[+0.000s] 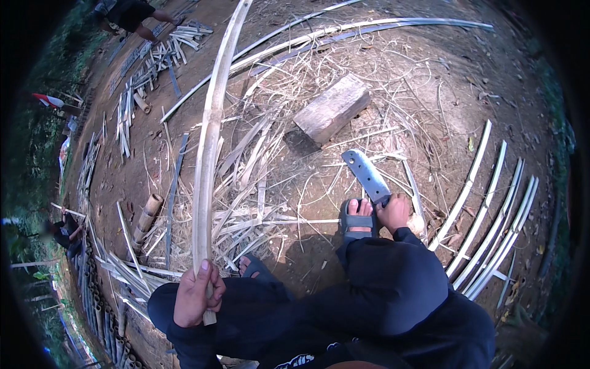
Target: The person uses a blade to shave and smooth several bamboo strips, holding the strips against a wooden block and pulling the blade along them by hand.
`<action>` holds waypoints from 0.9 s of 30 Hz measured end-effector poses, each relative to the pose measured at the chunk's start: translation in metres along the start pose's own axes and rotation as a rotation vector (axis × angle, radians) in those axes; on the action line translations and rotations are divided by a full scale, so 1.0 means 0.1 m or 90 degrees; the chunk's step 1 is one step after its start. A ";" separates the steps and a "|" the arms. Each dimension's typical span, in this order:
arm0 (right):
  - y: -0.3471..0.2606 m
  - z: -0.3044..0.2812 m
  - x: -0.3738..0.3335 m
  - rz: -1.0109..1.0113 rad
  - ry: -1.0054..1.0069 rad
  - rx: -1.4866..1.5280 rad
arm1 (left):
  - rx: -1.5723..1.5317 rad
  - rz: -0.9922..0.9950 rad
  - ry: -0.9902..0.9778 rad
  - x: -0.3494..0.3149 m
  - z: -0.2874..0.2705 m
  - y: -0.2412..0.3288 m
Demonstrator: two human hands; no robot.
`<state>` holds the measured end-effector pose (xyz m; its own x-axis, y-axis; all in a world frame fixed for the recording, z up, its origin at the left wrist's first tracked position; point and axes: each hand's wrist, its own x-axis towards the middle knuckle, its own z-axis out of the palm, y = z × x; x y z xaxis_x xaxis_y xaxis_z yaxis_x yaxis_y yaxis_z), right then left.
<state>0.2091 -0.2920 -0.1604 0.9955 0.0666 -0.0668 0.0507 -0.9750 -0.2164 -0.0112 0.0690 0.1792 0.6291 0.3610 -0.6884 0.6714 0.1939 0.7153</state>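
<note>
My left hand [198,295] is closed round the lower end of a long split bamboo strip [212,117], which stands up and leans away past the top edge of the view. My right hand [394,213] grips a machete [366,174] by its handle, low beside my sandalled right foot [359,220]. The wide grey blade has several holes and points away from me, up and to the left. A squared wooden block [335,111] lies on the ground beyond the blade, apart from it.
Thin bamboo shavings [258,166] cover the ground around the block. Several split strips [491,209] lie at the right, and longer ones [344,29] at the far side. A bamboo pole piece [147,218] lies at the left. Other people [129,13] are at the far left.
</note>
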 end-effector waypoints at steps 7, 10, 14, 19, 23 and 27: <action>-0.41 -0.60 1.39 -0.245 0.149 0.069 | -0.010 0.158 0.029 0.16 0.00 0.88; -1.02 -0.83 2.15 -0.327 0.231 0.110 | -0.038 0.170 0.015 0.39 0.13 1.11; -1.49 -0.71 2.87 -0.264 0.117 -0.030 | -0.071 0.143 -0.080 0.68 0.26 1.22; -2.04 -0.23 2.30 -0.315 0.030 -0.068 | -0.065 0.066 -0.233 0.79 0.29 1.27; -2.52 -0.50 1.46 -0.809 -0.129 0.080 | -0.151 -0.019 -0.316 0.82 0.11 1.17; -3.05 -1.04 1.26 -0.701 -0.113 0.208 | -0.216 -0.008 -0.330 0.90 0.14 1.04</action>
<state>0.3275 -0.0081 -0.0015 0.3985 0.8985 0.1841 0.8336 -0.2712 -0.4812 0.1214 0.1088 0.1898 0.7873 -0.1166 -0.6055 0.5720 0.5048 0.6466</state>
